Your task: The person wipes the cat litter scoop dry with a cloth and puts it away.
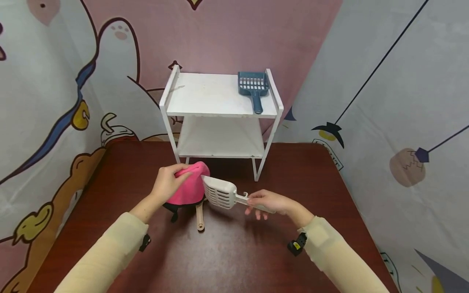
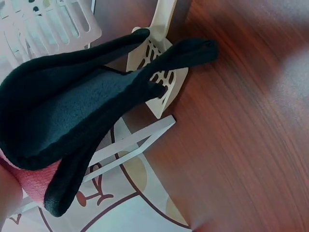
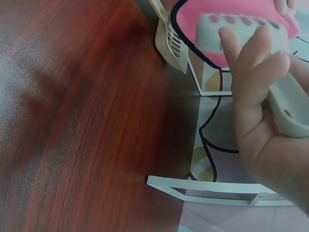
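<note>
My left hand [image 1: 165,186] pinches the top of a pink cloth item [image 1: 187,192] with black edging, held above the table. The left wrist view looks into its dark fleecy lining [image 2: 72,106] and shows black tabs. In my right hand [image 1: 270,202] is a white slotted litter scoop [image 1: 220,192], gripped by the handle. Its front edge meets the pink cloth in the head view; whether they touch I cannot tell. A beige litter scoop [image 1: 200,217] is below and behind the cloth, its handle toward me and its slotted head [image 3: 170,46] partly hidden in the head view.
A white two-tier shelf [image 1: 216,95] stands at the back of the dark red-brown table [image 1: 234,252]. On its top tier, at the right, lies a blue litter scoop [image 1: 253,87]. Printed cloth [image 1: 384,81] hangs around the table.
</note>
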`<action>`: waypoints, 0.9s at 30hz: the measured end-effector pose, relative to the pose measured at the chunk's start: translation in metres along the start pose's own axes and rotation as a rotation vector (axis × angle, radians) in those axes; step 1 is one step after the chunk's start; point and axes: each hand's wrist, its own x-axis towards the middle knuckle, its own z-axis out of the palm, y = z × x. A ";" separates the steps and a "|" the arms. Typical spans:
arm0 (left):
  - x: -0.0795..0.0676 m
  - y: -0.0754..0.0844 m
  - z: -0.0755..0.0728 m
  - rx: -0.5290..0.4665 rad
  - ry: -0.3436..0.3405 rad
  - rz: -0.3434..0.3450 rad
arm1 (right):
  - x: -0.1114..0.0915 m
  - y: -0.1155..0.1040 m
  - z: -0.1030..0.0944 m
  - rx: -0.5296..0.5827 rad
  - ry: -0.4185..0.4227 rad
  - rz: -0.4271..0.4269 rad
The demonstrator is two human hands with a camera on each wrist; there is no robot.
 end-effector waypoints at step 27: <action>-0.002 0.043 0.047 -0.207 -0.241 0.090 | 0.018 -0.020 0.020 0.077 0.004 -0.008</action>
